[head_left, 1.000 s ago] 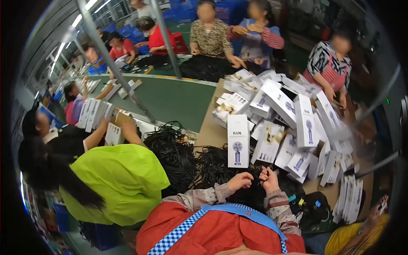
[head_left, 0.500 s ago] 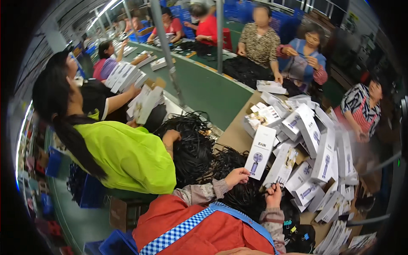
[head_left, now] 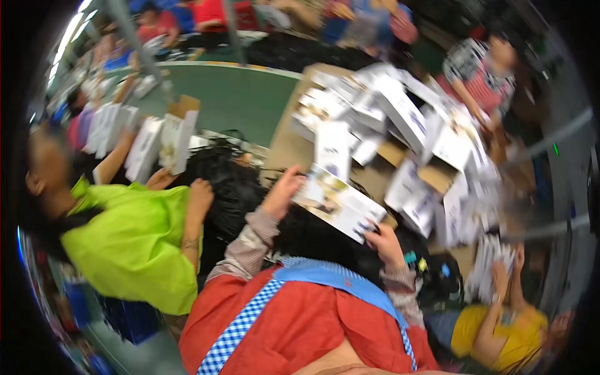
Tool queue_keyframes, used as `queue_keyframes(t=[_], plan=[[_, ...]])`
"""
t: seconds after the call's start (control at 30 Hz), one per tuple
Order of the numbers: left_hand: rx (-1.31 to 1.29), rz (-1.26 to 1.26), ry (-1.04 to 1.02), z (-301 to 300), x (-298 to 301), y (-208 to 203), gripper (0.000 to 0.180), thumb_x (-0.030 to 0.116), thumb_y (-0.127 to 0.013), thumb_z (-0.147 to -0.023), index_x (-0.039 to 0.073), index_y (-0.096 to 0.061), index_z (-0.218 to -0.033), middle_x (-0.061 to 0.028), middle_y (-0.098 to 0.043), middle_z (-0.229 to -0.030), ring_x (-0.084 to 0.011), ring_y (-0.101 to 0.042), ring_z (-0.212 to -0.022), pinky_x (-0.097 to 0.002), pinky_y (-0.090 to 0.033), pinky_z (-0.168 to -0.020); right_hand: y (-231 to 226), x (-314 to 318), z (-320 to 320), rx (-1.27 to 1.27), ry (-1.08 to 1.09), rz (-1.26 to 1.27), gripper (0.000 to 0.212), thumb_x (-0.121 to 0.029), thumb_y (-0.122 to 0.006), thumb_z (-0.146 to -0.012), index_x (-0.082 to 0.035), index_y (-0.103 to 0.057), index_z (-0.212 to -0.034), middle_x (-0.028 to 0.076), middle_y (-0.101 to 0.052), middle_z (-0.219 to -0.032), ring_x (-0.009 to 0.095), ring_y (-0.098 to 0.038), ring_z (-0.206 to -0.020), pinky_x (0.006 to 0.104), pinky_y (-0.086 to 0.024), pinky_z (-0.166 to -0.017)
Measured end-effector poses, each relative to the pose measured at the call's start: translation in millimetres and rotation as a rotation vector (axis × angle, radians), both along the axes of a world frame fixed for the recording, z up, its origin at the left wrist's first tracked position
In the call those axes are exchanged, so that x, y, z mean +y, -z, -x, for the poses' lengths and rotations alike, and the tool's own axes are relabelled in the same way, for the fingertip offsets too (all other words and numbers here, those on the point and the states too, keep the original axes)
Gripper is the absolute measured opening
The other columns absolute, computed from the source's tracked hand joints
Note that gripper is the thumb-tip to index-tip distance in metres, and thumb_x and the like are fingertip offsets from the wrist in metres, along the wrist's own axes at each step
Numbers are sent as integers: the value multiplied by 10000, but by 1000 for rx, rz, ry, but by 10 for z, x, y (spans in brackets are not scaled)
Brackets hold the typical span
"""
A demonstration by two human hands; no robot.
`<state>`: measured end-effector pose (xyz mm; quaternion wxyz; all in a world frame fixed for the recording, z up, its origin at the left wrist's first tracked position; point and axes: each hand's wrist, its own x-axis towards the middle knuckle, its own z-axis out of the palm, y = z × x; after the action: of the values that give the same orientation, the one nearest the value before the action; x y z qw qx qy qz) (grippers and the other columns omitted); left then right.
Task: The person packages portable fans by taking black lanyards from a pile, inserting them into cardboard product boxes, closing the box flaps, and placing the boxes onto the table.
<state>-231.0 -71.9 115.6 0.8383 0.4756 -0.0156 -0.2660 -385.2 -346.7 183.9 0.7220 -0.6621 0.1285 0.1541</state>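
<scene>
A flat white carton [head_left: 340, 201] with a printed photo on its face is held tilted in front of me between both hands. My left hand [head_left: 285, 191] is closed on its left end, the thumb along the edge. The fingers of my right hand [head_left: 386, 246] pinch its right end, where small dark shapes show; I cannot tell if these are print or an object. Just beyond stands a pile of white cartons [head_left: 400, 115], some with brown open ends. Under the held carton lies a heap of black straps [head_left: 306, 234], partly hidden by it.
More black cords [head_left: 225, 175] lie to the left, by a person in a bright green top [head_left: 131, 244] with cartons. Coloured binder clips [head_left: 422, 265] sit near my right forearm. At lower right a person in yellow [head_left: 500, 331] reaches to stacked cartons [head_left: 484, 269]. A green belt [head_left: 219, 100] runs beyond.
Both hands are now on one carton, lying tilted between them; before, each was at a different carton. The view has swung, and a person in yellow has come into it at lower right.
</scene>
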Motion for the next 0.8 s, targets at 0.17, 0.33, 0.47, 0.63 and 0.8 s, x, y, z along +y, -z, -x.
queue_keyframes(t=[0.17, 0.33, 0.47, 0.63, 0.8], plan=[[125, 206, 186, 63, 107, 78, 620, 222, -626, -849, 9, -345, -1358, -81, -492, -1264, -173, -488, -1153, -322, -416, -951, -365, -100, -58, -78, -176, 242, 180, -152, -588, -832, 10, -633, -898, -4, -524, -597, 70, -464, -542, 229, -361, -505], [-22, 204, 318, 148, 91, -238, 742, 187, -698, -769, -2, -313, -1375, -101, -479, -1290, -212, -478, -1182, -337, -386, -1001, -462, -102, -30, -65, -167, 217, 229, -160, -582, -841, 10, -639, -984, -10, -520, -600, 65, -456, -540, 233, -365, -502], [73, 63, 325, 206, 77, -213, 665, 86, -680, -746, 0, -369, -1327, -94, -524, -1232, -207, -525, -1126, -321, -410, -978, -417, -138, -34, -103, -178, 237, 219, -149, -566, -854, 13, -631, -987, -26, -514, -616, 52, -437, -534, 214, -345, -489], [219, 116, 237, 364, 48, 64, 533, 88, -621, -799, 30, -412, -1286, -86, -545, -1198, -221, -552, -1091, -385, -456, -933, -533, -207, -123, -232, 380, -70, 167, -126, -485, -925, 2, -591, -947, -29, -430, -598, 37, -332, -498, 185, -244, -451], [350, 151, 219, 510, -37, 292, 437, 97, -541, -854, 58, -425, -1274, -96, -547, -1195, -232, -562, -1075, -450, -481, -892, -856, -298, -277, -454, 597, -294, 165, -153, -483, -942, -15, -570, -912, -20, -442, -604, 33, -307, -483, 186, -241, -438]])
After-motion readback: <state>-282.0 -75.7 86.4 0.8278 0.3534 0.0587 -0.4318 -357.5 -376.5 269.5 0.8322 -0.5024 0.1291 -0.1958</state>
